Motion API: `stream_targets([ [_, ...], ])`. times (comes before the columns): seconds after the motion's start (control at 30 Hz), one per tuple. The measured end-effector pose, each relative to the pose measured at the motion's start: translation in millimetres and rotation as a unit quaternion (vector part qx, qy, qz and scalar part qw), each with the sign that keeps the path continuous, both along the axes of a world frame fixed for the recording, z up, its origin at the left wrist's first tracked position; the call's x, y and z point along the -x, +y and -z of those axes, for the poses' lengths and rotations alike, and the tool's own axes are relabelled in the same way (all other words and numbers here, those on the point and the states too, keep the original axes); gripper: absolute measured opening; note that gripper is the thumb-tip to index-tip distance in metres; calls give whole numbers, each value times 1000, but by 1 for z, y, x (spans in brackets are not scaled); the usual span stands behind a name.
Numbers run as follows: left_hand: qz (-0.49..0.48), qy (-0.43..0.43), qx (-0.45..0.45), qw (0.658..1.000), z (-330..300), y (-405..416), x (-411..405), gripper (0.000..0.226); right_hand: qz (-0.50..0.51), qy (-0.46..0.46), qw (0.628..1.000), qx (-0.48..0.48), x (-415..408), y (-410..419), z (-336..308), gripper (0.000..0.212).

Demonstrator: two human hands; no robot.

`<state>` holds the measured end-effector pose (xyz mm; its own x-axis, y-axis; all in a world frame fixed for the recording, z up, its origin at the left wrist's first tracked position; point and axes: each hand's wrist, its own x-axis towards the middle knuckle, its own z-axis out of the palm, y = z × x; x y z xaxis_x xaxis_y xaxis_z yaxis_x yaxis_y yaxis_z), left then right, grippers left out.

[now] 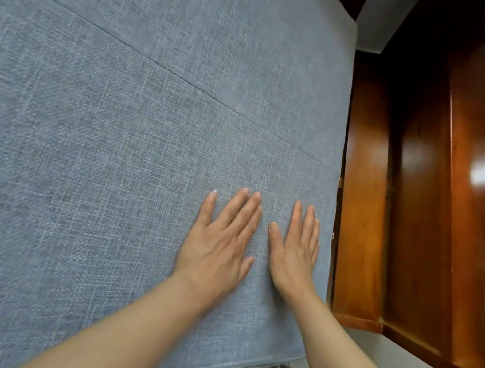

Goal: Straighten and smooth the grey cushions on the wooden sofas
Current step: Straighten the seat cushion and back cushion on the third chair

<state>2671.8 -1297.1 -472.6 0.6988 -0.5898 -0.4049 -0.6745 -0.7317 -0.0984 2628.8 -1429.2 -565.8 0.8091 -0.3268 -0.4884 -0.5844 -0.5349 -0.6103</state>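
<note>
Two hands flat, fingers straight | my left hand (218, 238) and right hand (295, 253) press side by side on the grey cushion (106, 176) | cushion spreads beneath them, reaching left and ahead | wooden sofa frame (367, 205) just right of my right hand

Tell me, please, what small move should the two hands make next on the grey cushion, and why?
Probably slide both flat palms away across the cushion toward the seam: the left hand and right hand lie side by side near its right edge, beside the wooden armrest.
</note>
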Motion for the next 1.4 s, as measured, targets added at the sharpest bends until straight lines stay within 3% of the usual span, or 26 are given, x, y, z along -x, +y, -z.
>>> stream_targets([
  [0.57,-33,-13,-24,999,16,-34,15,72,-50,-5,999,6,15,-42,6,70],
  [0.73,-62,7,-20,998,-1,-42,10,69,-64,79,995,13,-5,-43,-31,77],
  [0.77,-85,-6,-1,996,-9,-42,6,66,-53,44,997,26,-15,-41,-48,76],
  [0.83,-121,-79,59,988,-30,-31,-6,62,13,-120,992,32,-36,-25,-85,66],
  [0.9,-142,-190,117,964,-51,0,-16,62,107,-270,957,7,-49,4,-104,56],
  [0.93,-161,-224,131,952,-59,21,-20,65,127,-301,945,4,-50,23,-105,55],
  [1.0,-186,-195,82,960,-62,68,-20,70,53,-282,958,20,-37,71,-90,60],
  [1.07,-153,-114,7,982,-74,87,-23,72,-60,-189,978,71,-31,96,-73,77],
  [1.1,-138,-99,-11,985,-82,87,-30,71,-67,-165,983,49,-40,96,-81,85],
  [1.17,-163,-183,47,968,-115,88,-40,70,-43,-252,967,10,-64,90,-120,86],
  [1.23,-227,-266,145,926,-143,109,-46,69,59,-389,919,-8,-87,92,-163,67],
  [1.27,-251,-287,149,912,-147,128,-44,71,85,-428,899,-22,-96,107,-175,60],
  [1.33,-284,-232,92,926,-141,165,-39,73,-15,-435,900,20,-97,160,-173,63],
  [1.4,-287,-145,40,946,-141,181,-38,71,-186,-369,906,87,-87,199,-144,69],
])
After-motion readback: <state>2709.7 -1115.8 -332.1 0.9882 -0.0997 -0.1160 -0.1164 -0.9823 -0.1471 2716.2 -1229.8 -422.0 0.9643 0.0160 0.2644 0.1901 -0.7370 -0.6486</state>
